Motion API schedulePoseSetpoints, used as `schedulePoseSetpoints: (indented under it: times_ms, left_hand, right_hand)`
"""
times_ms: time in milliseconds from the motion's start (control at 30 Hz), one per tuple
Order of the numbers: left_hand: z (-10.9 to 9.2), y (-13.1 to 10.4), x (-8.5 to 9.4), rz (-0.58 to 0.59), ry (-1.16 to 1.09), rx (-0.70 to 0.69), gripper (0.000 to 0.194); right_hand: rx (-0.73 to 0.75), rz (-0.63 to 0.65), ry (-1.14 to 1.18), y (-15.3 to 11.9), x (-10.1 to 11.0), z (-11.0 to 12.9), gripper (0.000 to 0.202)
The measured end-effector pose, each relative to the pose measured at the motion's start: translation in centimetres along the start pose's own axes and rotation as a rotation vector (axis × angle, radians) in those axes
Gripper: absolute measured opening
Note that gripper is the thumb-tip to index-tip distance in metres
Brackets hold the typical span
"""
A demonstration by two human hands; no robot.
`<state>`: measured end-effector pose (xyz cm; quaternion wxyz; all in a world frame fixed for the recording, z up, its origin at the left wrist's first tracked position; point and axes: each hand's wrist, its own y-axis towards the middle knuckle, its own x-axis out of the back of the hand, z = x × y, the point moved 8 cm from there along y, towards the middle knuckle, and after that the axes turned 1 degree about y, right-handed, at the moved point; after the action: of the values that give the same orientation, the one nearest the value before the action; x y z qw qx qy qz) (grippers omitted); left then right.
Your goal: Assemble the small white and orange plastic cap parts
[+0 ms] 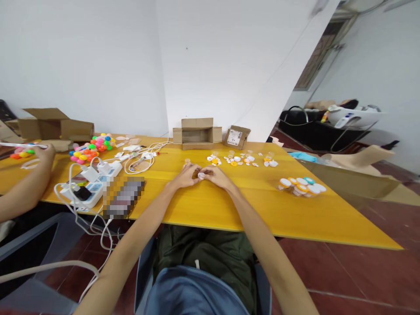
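My left hand (187, 176) and my right hand (216, 176) meet above the near middle of the table. Pinched in the right fingers is a small whitish round lid (201, 175), its details too small to make out. The left fingers curl close against it from the other side; what they hold is hidden. Just behind my left hand stands a small clear cup (187, 161). Beyond the right hand lie scattered white and orange round parts (233, 163) with some clear cups (231, 154) among them.
Several lidded clear containers (302, 186) cluster at right. Left are a power strip (95, 186) with cables, a blurred phone (126, 197) and colourful balls (88, 153). Cardboard boxes (197, 144) line the wall. A co-worker's hand (45, 155) is far left.
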<state>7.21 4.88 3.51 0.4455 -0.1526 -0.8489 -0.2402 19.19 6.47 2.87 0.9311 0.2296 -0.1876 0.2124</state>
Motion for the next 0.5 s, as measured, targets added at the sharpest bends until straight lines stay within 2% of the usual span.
schedulePoseSetpoints:
  times_ms: [500]
  left_hand:
    - [-0.52, -0.15, 0.35, 0.0, -0.002, -0.006, 0.028]
  right_hand:
    - [0.011, -0.026, -0.108, -0.13, -0.03, 0.23, 0.013]
